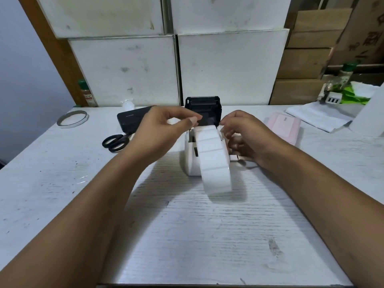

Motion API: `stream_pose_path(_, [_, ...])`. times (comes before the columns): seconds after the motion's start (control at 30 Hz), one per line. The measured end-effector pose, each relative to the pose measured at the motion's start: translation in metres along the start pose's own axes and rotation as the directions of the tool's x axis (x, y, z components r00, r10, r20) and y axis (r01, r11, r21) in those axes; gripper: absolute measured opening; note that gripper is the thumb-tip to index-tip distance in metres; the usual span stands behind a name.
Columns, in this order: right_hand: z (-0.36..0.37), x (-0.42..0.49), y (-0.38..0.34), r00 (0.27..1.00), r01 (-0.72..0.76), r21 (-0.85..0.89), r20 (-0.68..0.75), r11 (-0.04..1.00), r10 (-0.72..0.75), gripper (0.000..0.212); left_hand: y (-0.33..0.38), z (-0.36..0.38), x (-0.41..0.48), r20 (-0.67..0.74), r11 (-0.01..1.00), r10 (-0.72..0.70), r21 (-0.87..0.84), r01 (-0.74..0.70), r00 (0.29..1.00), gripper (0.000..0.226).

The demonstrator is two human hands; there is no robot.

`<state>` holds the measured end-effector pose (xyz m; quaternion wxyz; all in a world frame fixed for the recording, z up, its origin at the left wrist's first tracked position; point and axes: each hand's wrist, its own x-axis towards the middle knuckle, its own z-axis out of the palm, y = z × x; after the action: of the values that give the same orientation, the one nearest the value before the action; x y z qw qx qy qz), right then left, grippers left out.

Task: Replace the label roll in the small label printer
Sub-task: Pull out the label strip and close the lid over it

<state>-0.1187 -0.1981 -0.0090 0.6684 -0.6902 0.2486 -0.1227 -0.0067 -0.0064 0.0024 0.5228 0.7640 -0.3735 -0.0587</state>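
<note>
The small white label printer [190,156] stands at the middle of the table with its black lid [202,106] swung up at the back. A white label roll [216,163] stands on edge against the printer's front, and its label strip [205,129] runs up over the open compartment. My left hand [164,132] pinches the strip's far left corner between thumb and forefinger. My right hand [247,136] touches the strip's far right corner with its fingertips, while its lower fingers curl beside the printer's right wall. The compartment's inside is mostly hidden by the roll.
Black scissors [116,141] and a black case [133,119] lie left of the printer, with a tape ring [71,120] farther left. A pink device [284,126] and white sheets [318,117] sit on the right. White boxes [226,67] line the back.
</note>
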Motion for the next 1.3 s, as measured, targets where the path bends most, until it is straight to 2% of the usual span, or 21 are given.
stream_pose_path(0.13, [0.005, -0.001, 0.002, 0.996, 0.056, 0.031, -0.076, 0.998, -0.053, 0.019, -0.009, 0.011, 0.000, 0.070, 0.990, -0.020, 0.143, 0.010, 0.997, 0.028])
stream_pose_path(0.27, [0.004, -0.004, -0.002, 0.979, 0.189, 0.006, -0.080, 0.982, -0.188, 0.027, -0.013, 0.014, 0.000, 0.071, 0.970, 0.085, 0.220, -0.099, 0.994, 0.020])
stream_pose_path(0.4, [0.006, -0.004, -0.001, 0.971, 0.240, 0.012, -0.025, 0.971, -0.239, 0.033, -0.014, 0.007, 0.004, 0.116, 0.988, 0.012, 0.152, -0.029, 0.993, 0.013])
stream_pose_path(0.57, [0.009, 0.001, -0.001, 0.959, 0.277, 0.064, -0.081, 0.959, -0.272, 0.032, -0.011, 0.000, 0.005, 0.174, 0.993, -0.103, 0.075, 0.091, 0.979, 0.015])
stream_pose_path(0.63, [0.010, 0.002, -0.002, 0.956, 0.284, 0.086, -0.104, 0.955, -0.275, 0.034, -0.008, -0.001, 0.003, 0.123, 0.994, -0.099, 0.052, 0.093, 0.987, 0.023])
stream_pose_path(0.7, [0.010, 0.002, -0.003, 0.954, 0.289, 0.097, -0.112, 0.952, -0.278, 0.032, -0.005, -0.005, 0.004, -0.025, 0.997, -0.071, -0.043, 0.070, 0.997, 0.036])
stream_pose_path(0.77, [0.009, 0.001, -0.004, 0.951, 0.300, 0.110, -0.109, 0.948, -0.288, 0.025, -0.001, -0.013, 0.006, -0.192, 0.980, -0.106, -0.185, 0.070, 0.976, 0.036])
stream_pose_path(0.83, [0.009, -0.001, -0.005, 0.949, 0.309, 0.124, -0.107, 0.943, -0.297, 0.023, 0.000, -0.015, 0.007, -0.231, 0.955, -0.180, -0.273, 0.114, 0.956, 0.031])
stream_pose_path(0.93, [0.008, -0.002, -0.006, 0.943, 0.327, 0.124, -0.114, 0.937, -0.314, 0.028, -0.001, -0.009, 0.009, -0.114, 0.939, -0.242, -0.278, 0.203, 0.964, 0.023])
stream_pose_path(1.07, [0.008, -0.003, -0.005, 0.939, 0.336, 0.042, -0.097, 0.941, -0.331, 0.027, -0.005, 0.000, 0.009, -0.024, 0.950, -0.236, -0.216, 0.226, 0.971, 0.028])
stream_pose_path(1.2, [0.008, -0.004, 0.000, 0.969, 0.242, -0.032, -0.039, 0.970, -0.243, 0.017, -0.008, 0.000, 0.007, 0.042, 0.966, -0.211, -0.145, 0.215, 0.977, 0.013])
stream_pose_path(1.3, [0.006, -0.003, -0.001, 0.977, 0.205, -0.093, -0.041, 0.974, -0.210, 0.020, -0.010, 0.000, 0.007, 0.073, 0.968, -0.217, -0.113, 0.225, 0.973, 0.016])
